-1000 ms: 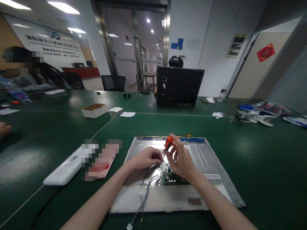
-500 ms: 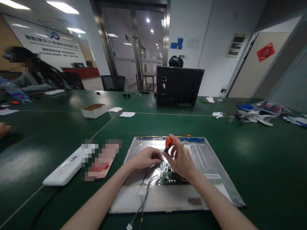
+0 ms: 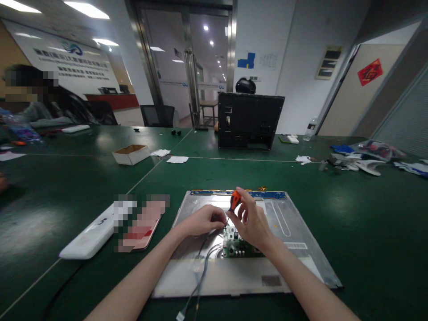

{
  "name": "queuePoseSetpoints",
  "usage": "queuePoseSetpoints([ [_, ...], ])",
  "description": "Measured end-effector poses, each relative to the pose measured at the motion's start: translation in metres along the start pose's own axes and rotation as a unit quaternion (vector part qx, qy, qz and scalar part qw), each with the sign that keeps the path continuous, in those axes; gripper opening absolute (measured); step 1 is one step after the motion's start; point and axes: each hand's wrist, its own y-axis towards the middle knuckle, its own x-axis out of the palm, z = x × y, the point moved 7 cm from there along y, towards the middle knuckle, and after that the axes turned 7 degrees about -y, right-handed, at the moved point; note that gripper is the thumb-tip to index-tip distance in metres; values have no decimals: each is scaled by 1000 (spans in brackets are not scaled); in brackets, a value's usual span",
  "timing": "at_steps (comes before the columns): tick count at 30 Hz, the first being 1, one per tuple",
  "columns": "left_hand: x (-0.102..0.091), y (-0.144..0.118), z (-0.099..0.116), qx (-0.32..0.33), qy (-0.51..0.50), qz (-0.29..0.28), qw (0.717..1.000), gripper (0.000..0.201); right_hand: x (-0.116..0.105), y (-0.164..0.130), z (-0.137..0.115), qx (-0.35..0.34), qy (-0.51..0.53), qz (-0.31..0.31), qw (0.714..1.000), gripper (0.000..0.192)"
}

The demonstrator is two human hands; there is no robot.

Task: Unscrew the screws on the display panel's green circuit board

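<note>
My right hand (image 3: pixel 252 220) is closed on a screwdriver (image 3: pixel 235 200) with an orange and black handle. Its thin shaft points down at the upper left corner of a green circuit board (image 3: pixel 234 249). Beside the shaft tip, my left hand (image 3: pixel 209 220) has its fingers pinched together at the board's corner; whether something small is between them is hidden. The board lies on the silver back of a display panel (image 3: pixel 284 278), which has a blue strip (image 3: pixel 272 195) along its far edge. Dark cables (image 3: pixel 204 272) run from the board's left side toward me, ending in a white connector (image 3: pixel 180 316).
Left of the panel lie a white power bank-like block (image 3: pixel 87 243) and a pink phone-shaped object (image 3: pixel 150 236), partly blurred out. Farther back are an open white box (image 3: pixel 132 156), paper pieces (image 3: pixel 178 159) and a black monitor housing (image 3: pixel 250 120). A person (image 3: pixel 50 102) sits at far left.
Both my hands and the screwdriver stay almost in place at the board's corner. At the far left edge, another person's hand has slid further out of view.
</note>
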Motion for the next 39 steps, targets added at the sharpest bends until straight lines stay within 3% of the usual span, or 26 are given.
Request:
queuePoseSetpoints([
  [11,0,1,-2,-6,-8,0,1000,5,0,1,-3,-3,50,-33,998,69],
  [21,1,1,-2,-7,-15,-8,1000,11,-1,1,0,-1,3,-2,1000,65],
  [31,1,0,-2,-12,-19,3,1000,6,-1,1,-3,-5,37,-25,999,67],
  [39,0,1,-2,-6,-10,-6,1000,8,-1,1,0,4,8,-7,1000,65],
])
